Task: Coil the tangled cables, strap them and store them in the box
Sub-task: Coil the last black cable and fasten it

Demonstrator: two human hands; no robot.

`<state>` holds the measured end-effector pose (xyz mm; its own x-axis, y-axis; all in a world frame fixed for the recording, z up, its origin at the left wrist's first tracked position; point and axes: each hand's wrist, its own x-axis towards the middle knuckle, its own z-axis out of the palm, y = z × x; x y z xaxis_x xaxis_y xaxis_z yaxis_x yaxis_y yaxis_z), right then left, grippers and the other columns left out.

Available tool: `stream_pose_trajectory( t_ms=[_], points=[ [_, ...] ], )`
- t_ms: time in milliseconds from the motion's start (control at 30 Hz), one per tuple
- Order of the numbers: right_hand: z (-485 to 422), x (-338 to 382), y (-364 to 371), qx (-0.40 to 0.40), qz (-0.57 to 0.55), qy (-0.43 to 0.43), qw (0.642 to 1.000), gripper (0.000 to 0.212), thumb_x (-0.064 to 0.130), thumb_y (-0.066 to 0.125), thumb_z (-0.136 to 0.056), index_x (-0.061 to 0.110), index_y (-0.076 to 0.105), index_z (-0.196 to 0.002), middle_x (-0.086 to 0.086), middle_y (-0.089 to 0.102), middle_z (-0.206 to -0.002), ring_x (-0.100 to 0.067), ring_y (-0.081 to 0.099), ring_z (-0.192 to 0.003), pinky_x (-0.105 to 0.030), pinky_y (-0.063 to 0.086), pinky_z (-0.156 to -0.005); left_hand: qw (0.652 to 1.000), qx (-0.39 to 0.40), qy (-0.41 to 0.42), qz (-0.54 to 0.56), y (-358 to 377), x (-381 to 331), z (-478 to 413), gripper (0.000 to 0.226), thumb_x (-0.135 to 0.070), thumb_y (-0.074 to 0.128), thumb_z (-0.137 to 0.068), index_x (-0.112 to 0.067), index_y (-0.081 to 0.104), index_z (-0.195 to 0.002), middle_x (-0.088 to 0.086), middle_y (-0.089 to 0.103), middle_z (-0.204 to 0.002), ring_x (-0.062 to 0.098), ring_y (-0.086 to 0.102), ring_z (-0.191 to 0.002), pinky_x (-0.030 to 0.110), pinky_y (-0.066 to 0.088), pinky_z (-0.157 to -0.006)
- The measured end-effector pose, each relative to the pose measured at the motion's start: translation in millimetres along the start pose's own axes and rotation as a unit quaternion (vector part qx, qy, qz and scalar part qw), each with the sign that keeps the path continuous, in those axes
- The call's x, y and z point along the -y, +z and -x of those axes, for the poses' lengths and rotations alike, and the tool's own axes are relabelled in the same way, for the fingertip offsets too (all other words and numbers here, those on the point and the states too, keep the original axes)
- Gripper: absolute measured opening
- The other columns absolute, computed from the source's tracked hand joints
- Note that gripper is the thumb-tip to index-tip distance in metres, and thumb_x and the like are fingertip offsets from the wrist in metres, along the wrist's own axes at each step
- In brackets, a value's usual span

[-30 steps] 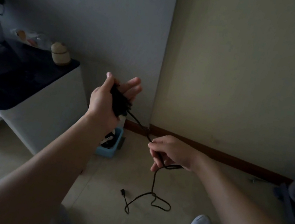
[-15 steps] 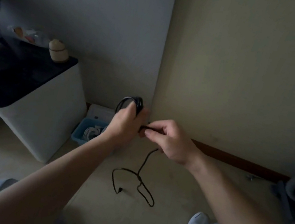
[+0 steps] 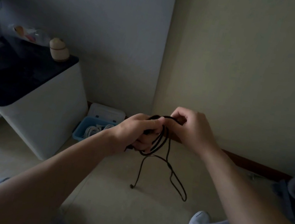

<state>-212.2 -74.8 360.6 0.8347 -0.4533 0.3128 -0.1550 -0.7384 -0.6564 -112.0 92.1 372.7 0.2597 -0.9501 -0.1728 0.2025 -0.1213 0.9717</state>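
A: Fingers first. Left?
B: The left hand [image 3: 137,130] is seen from the back, fingers curled round a bundle of loops of the black cable [image 3: 162,144]; the coil is gripped in the fist and hangs below it.
A: Right?
B: The right hand [image 3: 192,131] is held just beside the left, fingers bent; the top of a loop is pinched between thumb and fingers. Both hands are raised in front of the room corner, forearms reaching in from the bottom edge.
A: Rest of the cable?
B: A loose tail [image 3: 177,182] is dropped from the coil towards the floor, one long loop formed in it; the plug end [image 3: 131,186] is seen low, near the floor. Contact cannot be told.
A: Surroundings?
B: A blue box [image 3: 78,135] is set on the floor behind the left wrist, partly hidden by it, with pale coiled cables [image 3: 92,129] inside. A white lid [image 3: 106,113] is leaned behind it against the wall. A white cabinet [image 3: 47,114] with a dark top is placed to the left, a beige rounded object [image 3: 59,50] on it. A shoe [image 3: 200,218] is visible lower right.
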Motion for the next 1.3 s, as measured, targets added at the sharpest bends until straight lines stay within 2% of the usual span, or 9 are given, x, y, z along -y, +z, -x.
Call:
stream_pose_trajectory(
  t_ms=[100,200,333,500,633,700,933,1167,1300],
  points=[
    [0,-4,1,0.052,-0.057,0.021,0.997,0.043,0.07,0.07,-0.07,0.027,0.068,-0.073,0.013,0.065,-0.062,0.003,0.051,-0.053,-0.015,0.036,-0.051,0.997,-0.018,-0.026,0.069,-10,-2,0,0.038,-0.032,0.039,-0.104,-0.018,0.042,-0.068,-0.006,0.022,-0.045,0.009,0.017,-0.036,0.031,0.022,-0.05],
    [0,-14,0,0.087,-0.137,0.04,0.986,0.018,0.029,0.088,-0.073,0.028,0.072,-0.083,0.007,0.074,-0.077,-0.003,0.066,-0.07,-0.024,0.051,-0.067,0.99,-0.024,-0.032,0.136,-18,-6,1,0.038,-0.032,0.042,-0.099,-0.021,0.043,-0.062,-0.008,0.024,-0.041,0.008,0.019,-0.032,0.027,0.035,-0.049],
    [2,-19,8,0.082,-0.244,0.071,0.964,0.031,-0.004,0.077,-0.08,0.022,0.072,-0.096,0.008,0.074,-0.085,-0.004,0.068,-0.074,-0.019,0.051,-0.067,0.98,0.023,-0.023,0.195,-23,-10,4,0.035,-0.035,0.046,-0.093,-0.023,0.047,-0.06,-0.012,0.027,-0.039,0.005,0.021,-0.03,0.025,0.043,-0.048],
    [5,-22,16,0.102,-0.379,0.126,0.911,0.026,0.001,0.081,-0.079,0.014,0.073,-0.1,0.002,0.074,-0.085,-0.013,0.065,-0.077,-0.024,0.055,-0.069,0.968,0.054,-0.023,0.245,-27,-15,7,0.036,-0.034,0.041,-0.096,-0.023,0.047,-0.062,-0.012,0.017,-0.042,0.009,0.012,-0.035,0.024,0.042,-0.05],
    [4,-25,16,0.123,-0.517,0.172,0.829,0.043,0.008,0.081,-0.073,0.008,0.061,-0.111,-0.01,0.071,-0.088,-0.027,0.07,-0.087,-0.039,0.058,-0.082,0.963,0.056,-0.024,0.263,-27,-16,7,0.037,-0.035,0.04,-0.096,-0.023,0.047,-0.062,-0.011,0.015,-0.044,0.009,0.011,-0.035,0.024,0.044,-0.052],
    [4,-24,18,0.121,-0.549,0.187,0.806,0.047,0.004,0.079,-0.075,0.007,0.055,-0.115,-0.012,0.069,-0.087,-0.031,0.072,-0.084,-0.041,0.059,-0.077,0.962,0.056,-0.022,0.267,-27,-16,7,0.037,-0.035,0.04,-0.097,-0.023,0.048,-0.063,-0.011,0.016,-0.044,0.009,0.011,-0.035,0.024,0.044,-0.052],
    [2,-22,13,0.009,-0.432,0.221,0.874,0.03,-0.003,0.08,-0.078,0.011,0.062,-0.097,-0.006,0.071,-0.077,-0.027,0.074,-0.073,-0.044,0.062,-0.069,0.966,0.033,-0.065,0.247,-26,-19,7,0.034,-0.034,0.043,-0.094,-0.022,0.046,-0.062,-0.011,0.015,-0.045,0.009,0.009,-0.036,0.023,0.044,-0.048],
    [-5,-45,11,-0.112,-0.271,0.293,0.91,0.023,0.005,0.086,-0.075,0.017,0.067,-0.079,-0.001,0.072,-0.073,-0.018,0.073,-0.061,-0.031,0.058,-0.055,0.959,0.213,-0.135,0.127,-14,-22,15,0.031,-0.038,0.049,-0.092,-0.027,0.051,-0.063,-0.011,0.014,-0.046,0.01,0.011,-0.035,0.021,0.043,-0.05],
    [-2,-58,13,-0.071,-0.063,0.293,0.951,0.025,0.013,0.09,-0.071,0.023,0.068,-0.076,0.008,0.07,-0.059,-0.01,0.071,-0.057,-0.031,0.058,-0.056,0.952,0.237,-0.091,0.172,-16,-30,18,0.028,-0.038,0.059,-0.09,-0.025,0.052,-0.066,-0.011,0.018,-0.046,0.01,0.015,-0.035,0.022,0.043,-0.051]
  ],
)
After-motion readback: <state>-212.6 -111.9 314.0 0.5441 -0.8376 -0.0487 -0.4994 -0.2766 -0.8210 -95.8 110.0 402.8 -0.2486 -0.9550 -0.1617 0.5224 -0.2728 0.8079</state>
